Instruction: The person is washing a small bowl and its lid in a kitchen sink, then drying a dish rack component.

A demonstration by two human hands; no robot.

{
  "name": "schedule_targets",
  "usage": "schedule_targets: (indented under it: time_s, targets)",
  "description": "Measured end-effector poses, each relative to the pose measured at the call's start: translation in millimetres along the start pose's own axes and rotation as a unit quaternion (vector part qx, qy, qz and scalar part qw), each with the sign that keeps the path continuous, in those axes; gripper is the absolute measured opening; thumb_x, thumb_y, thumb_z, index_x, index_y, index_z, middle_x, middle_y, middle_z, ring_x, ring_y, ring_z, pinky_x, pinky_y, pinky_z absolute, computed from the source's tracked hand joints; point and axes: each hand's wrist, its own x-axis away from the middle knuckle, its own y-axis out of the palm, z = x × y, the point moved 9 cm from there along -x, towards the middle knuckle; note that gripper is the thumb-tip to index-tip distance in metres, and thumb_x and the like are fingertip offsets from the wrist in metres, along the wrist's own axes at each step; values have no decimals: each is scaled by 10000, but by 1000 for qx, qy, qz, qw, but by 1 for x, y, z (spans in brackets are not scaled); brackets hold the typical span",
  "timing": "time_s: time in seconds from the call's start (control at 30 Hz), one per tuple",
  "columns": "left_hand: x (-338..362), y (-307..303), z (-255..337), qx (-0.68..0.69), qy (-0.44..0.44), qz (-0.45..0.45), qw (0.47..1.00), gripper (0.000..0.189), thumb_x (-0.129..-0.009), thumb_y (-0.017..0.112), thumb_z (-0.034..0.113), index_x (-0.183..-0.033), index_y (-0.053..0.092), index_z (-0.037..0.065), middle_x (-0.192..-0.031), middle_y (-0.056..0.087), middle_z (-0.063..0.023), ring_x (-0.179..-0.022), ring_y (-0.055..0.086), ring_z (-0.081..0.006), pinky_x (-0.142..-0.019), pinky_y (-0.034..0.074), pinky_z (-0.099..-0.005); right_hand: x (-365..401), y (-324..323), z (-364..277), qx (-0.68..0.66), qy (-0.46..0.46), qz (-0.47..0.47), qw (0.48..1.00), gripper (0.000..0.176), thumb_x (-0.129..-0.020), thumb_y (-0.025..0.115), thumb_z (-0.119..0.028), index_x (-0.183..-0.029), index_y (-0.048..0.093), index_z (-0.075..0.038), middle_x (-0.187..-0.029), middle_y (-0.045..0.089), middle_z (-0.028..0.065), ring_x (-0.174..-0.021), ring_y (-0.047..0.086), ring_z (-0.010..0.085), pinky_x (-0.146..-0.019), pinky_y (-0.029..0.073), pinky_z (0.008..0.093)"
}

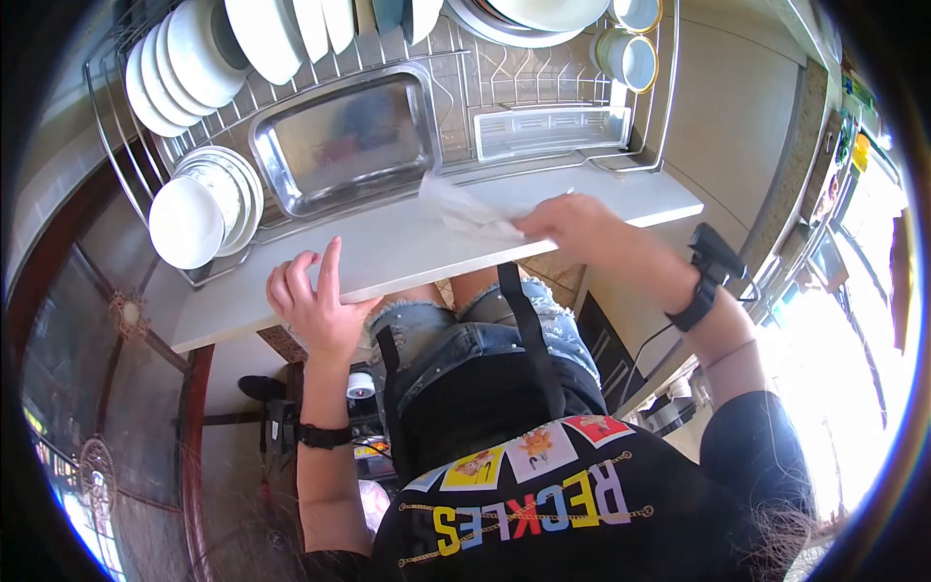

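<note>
My right hand is closed on one end of a thin, whitish, see-through sheet, a wipe or a piece of plastic; motion blur hides which. The sheet trails leftward over the white shelf. At the shelf's front edge, on the left, my left hand has its fingers apart and slightly bent, holding nothing. Beyond the shelf, a rectangular metal tray lies in the wire dish rack.
Stacked bowls stand at the rack's left end. White plates lean in a row behind them. A clear plastic tray and cups sit to the right. Dark wooden framing runs down the left side.
</note>
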Motion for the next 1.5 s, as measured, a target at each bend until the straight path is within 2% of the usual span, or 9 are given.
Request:
schedule_targets:
  time_s: [0.37, 0.43, 0.57, 0.7, 0.77, 0.97, 1.07, 1.33, 1.5]
  targets:
    - [-3, 0, 3, 2, 3, -4, 1000, 774, -309, 801, 292, -1046, 607, 162, -951, 479, -49, -938, 437, -275, -842, 365, -430, -11, 3, 33, -92, -22, -5, 996, 323, -777, 524, -142, -1077, 621, -217, -892, 605, 145, -866, 568, 286, -756, 435, 383]
    - [-4, 1, 2, 0, 1, -4, 1000, 772, -308, 802, 287, -1044, 607, 163, -950, 480, -47, -939, 437, -274, -841, 365, -428, -12, 18, 72, -16, 184, -141, 973, 309, -789, 504, -133, -1058, 632, -215, -863, 598, 167, -870, 567, 278, -748, 432, 376]
    - [-2, 3, 1, 0, 3, -10, 1000, 761, -312, 804, 278, -1038, 608, 165, -948, 483, -39, -939, 438, -272, -840, 366, -428, -6, -5, -10, -144, -85, 31, 985, 243, -804, 524, -173, -995, 658, -240, -871, 618, 131, -720, 589, 294, -609, 454, 353]
    - [-4, 4, 1, -1, 3, -20, 1000, 738, -331, 801, 276, -1036, 610, 167, -953, 483, -36, -943, 435, -275, -842, 365, -431, -14, 1, 67, -89, 259, -118, 955, 254, -806, 514, -162, -1026, 640, -161, -924, 612, 152, -816, 573, 306, -721, 444, 388]
    - [-3, 4, 0, 2, 5, -11, 1000, 706, -355, 796, 287, -1028, 614, 171, -961, 481, -35, -947, 431, -278, -847, 363, -433, -19, 11, 24, -125, -82, 9, 989, 254, -850, 466, -230, -1016, 633, -132, -870, 619, 129, -711, 598, 268, -624, 456, 398]
    - [-3, 4, 0, -8, 6, -18, 1000, 665, -378, 787, 281, -1012, 619, 172, -958, 483, -32, -942, 434, -281, -850, 361, -435, -19, 5, 45, -106, 234, -160, 953, 262, -855, 446, -201, -1043, 607, -113, -876, 607, 164, -794, 579, 299, -704, 441, 399]
    - [-2, 5, -1, -3, 6, -12, 1000, 651, -382, 783, 287, -1002, 621, 170, -956, 483, -30, -938, 436, -280, -851, 360, -435, -19, 4, 8, -192, -20, -50, 980, 270, -810, 491, -109, -1028, 638, -171, -899, 610, 192, -827, 590, 304, -734, 438, 391]
    - [-5, 5, 0, -12, 14, -17, 1000, 619, -395, 781, 370, -965, 629, 183, -945, 484, -20, -924, 436, -275, -830, 372, -436, -65, 13, 76, -88, 175, -87, 977, 368, -780, 507, -29, -1114, 593, -157, -910, 628, 176, -841, 608, 258, -749, 451, 340]
    - [-1, 4, 1, -7, 17, -3, 1000, 618, -389, 775, 408, -947, 630, 186, -943, 484, -16, -915, 436, -266, -824, 377, -434, -105, 41, -43, -150, -77, -49, 984, 342, -780, 511, -48, -1091, 612, -150, -947, 628, 169, -878, 599, 275, -767, 448, 352]
